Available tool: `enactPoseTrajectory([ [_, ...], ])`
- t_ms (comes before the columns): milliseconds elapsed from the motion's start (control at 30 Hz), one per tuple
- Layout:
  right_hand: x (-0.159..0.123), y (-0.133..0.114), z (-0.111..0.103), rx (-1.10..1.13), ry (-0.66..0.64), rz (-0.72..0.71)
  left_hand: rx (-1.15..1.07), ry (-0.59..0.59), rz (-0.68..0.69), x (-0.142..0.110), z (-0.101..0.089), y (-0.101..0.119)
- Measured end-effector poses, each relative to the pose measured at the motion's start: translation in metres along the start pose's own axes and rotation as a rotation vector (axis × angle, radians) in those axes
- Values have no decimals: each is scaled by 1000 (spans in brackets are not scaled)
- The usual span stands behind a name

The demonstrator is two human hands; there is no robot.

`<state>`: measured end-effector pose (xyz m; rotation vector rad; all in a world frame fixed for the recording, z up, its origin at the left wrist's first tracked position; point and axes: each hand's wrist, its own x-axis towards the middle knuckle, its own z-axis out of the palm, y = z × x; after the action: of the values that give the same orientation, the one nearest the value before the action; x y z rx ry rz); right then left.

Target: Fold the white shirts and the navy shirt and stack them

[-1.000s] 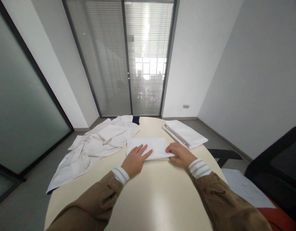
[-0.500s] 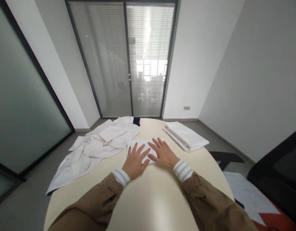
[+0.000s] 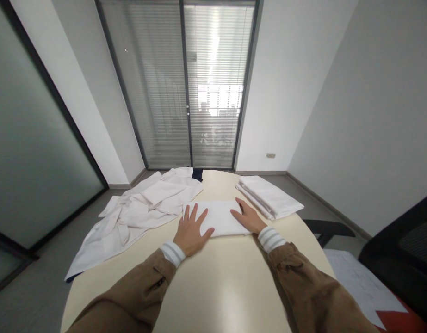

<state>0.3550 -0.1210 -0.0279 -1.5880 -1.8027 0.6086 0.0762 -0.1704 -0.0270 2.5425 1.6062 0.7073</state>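
Observation:
A flat, folded white cloth (image 3: 218, 219) lies on the table in front of me. My left hand (image 3: 192, 231) rests over its left end with the fingers spread. Over the right end is my right hand (image 3: 250, 217), fingers apart and somewhat bent, thumb pointing left. Neither hand grips the cloth. To the left lies a crumpled heap of white garments (image 3: 144, 208), with dark blue bits at its edges. A neatly folded white stack of cloth (image 3: 269, 196) sits to the right, beyond my right hand.
All the cloth lies on a round cream table (image 3: 216, 286). At the right stands a black chair (image 3: 400, 249), with printed paper (image 3: 352, 277) and something red beside it. A glass door with blinds (image 3: 213, 92) is at the back.
My right hand has slid right across the folded cloth, baring its middle. My left hand has shifted slightly left and toward me. The other cloths stay where they were.

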Motion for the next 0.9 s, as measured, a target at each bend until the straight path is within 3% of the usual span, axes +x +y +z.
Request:
enactPoseTrajectory([
  [100,3,5,1,308,26,-29,-42,60,17,1,4,-7],
  [200,1,0,1,551,68,62,-104,111,-54,3,10,-14],
  [333,-8,-15,-3,811,-175,199,-236,154,-178,6,20,-23],
  [433,-16,-25,-7,857,-258,125,-376,232,-224,10,26,-29],
  [633,-18,-23,-11,742,-136,-50,-704,345,-410,19,17,-30],
  [767,-17,-20,-12,745,-143,-33,-956,339,-414,23,8,-28],
  [900,-22,-21,-13,855,-239,11,-1159,424,-361,24,3,-23],
])
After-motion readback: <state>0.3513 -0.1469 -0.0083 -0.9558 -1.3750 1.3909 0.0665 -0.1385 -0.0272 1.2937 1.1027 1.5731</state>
